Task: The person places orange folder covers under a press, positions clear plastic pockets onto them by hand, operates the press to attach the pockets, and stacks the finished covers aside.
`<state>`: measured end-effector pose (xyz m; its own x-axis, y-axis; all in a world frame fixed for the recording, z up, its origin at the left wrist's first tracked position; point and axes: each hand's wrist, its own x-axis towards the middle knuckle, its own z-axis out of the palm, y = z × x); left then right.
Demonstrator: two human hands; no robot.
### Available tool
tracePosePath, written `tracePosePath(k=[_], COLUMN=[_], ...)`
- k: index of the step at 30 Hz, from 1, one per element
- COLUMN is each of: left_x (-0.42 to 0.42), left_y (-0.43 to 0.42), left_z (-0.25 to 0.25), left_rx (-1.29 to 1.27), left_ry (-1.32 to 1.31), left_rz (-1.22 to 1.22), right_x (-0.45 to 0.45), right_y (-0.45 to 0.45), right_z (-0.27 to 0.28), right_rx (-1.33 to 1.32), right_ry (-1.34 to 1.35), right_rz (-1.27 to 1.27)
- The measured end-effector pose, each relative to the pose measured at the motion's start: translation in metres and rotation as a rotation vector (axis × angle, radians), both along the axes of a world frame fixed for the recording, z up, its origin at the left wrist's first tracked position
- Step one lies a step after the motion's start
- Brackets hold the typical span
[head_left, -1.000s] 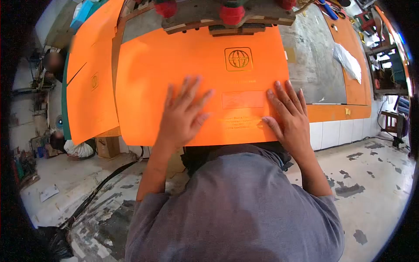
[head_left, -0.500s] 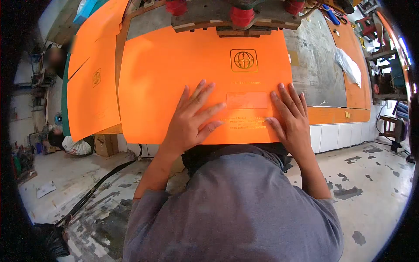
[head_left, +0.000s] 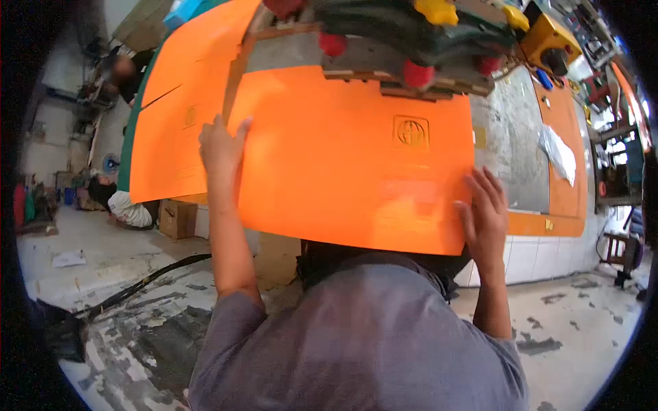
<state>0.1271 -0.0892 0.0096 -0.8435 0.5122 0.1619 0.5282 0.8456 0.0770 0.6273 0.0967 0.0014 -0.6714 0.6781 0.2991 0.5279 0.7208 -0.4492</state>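
Note:
A large orange sheet (head_left: 308,157) with a globe emblem lies in front of me, its far edge under a dark machine head with red knobs (head_left: 411,51). My left hand (head_left: 225,147) is at the sheet's left edge, thumb apart from the fingers, beside a second orange sheet stack (head_left: 171,130) with the same emblem. At the right edge of the sheet is my right hand (head_left: 485,212), slightly blurred, its fingers spread against the edge. Neither hand is closed around anything that I can see.
Right of the sheet is a grey metal plate (head_left: 514,137) with a white plastic packet (head_left: 558,154) beyond it. A yellow box (head_left: 548,41) stands at the upper right. Two people are at the left, one near a cardboard box (head_left: 177,219). A black cable (head_left: 147,281) crosses the floor.
My left hand has moved from the sheet's middle to its left edge. My right hand stays near the right edge. The whole view has shifted, with the scene lower and further right.

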Motion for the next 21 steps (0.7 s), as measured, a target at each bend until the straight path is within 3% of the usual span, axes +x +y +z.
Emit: tracePosePath(k=[5,8,14,15,17,21], left_x=[0.006,-0.01,-0.006,-0.025,-0.07,-0.143], left_y=[0.014,0.009,0.0,-0.007,-0.035,-0.072], left_z=[0.0,-0.006,0.04,0.037,0.066,0.119], left_rx=[0.08,0.281,0.545,0.65,0.424,0.782], left_ry=[-0.044,-0.16,-0.285,-0.242,-0.135,-0.338], left_rz=[0.022,-0.001,-0.096,-0.178,-0.079,-0.178], right_x=[0.005,0.005,0.005,0.004,0.005,0.001], right_y=[0.026,0.028,0.027,0.027,0.027,0.026], right_z=[-0.004,-0.01,-0.007,-0.006,-0.008,-0.007], right_rx=[0.014,0.018,0.048,0.06,0.057,0.054], right_ry=[0.187,0.202,0.196,0.19,0.187,0.194], right_rz=[-0.118,-0.14,-0.142,-0.144,-0.153,-0.152])
